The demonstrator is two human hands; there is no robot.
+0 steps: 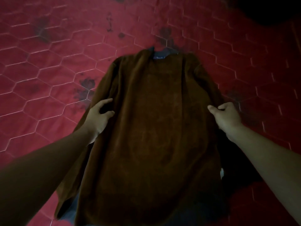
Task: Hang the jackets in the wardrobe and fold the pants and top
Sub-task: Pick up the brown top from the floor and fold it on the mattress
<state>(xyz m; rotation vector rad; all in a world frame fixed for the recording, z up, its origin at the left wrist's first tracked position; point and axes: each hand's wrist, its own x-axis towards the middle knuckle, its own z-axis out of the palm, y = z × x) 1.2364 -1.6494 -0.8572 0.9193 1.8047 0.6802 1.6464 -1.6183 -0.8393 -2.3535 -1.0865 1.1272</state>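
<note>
Brown garment (154, 119) lies flat between both hands on a red hexagon-patterned surface (48, 70), with the collar at the end beyond the hands. Left hand (101, 115) has its fingers curled round the garment's near edge. Right hand (226, 115) pinches the opposite edge. Light is dim.

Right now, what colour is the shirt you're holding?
Brown, a dark plain brown. The shirt shows best in the head view.
</note>
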